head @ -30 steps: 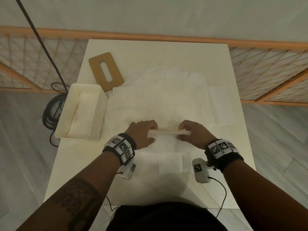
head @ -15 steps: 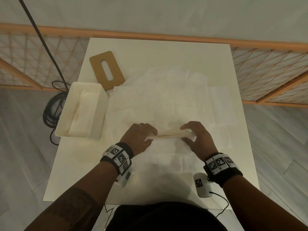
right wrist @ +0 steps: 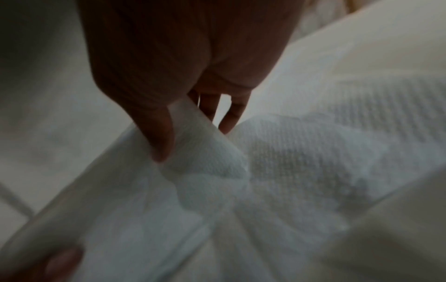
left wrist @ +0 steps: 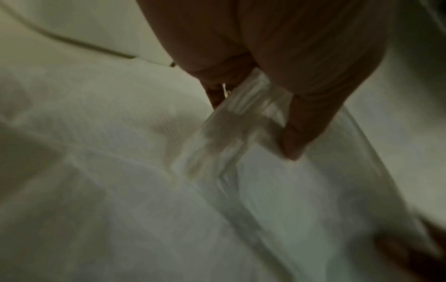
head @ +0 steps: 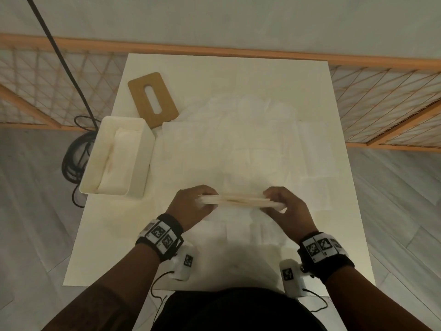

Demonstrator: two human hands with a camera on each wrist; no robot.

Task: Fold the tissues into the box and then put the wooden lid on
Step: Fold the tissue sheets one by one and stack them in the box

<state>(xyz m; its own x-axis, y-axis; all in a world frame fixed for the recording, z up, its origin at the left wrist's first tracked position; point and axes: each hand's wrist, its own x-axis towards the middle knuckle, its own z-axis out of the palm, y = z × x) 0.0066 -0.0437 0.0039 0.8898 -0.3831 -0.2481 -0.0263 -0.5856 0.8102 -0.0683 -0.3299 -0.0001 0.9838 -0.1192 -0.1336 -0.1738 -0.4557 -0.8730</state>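
The light is dim and warm, yellowish in the head view. The counter is the brightest surface, so pale that the tissues barely stand out. A soft shadow falls near its close edge. The railing bows with wide-angle distortion. Both wrist views are dark, grainy and blurred; the tissue weave shows only in patches.
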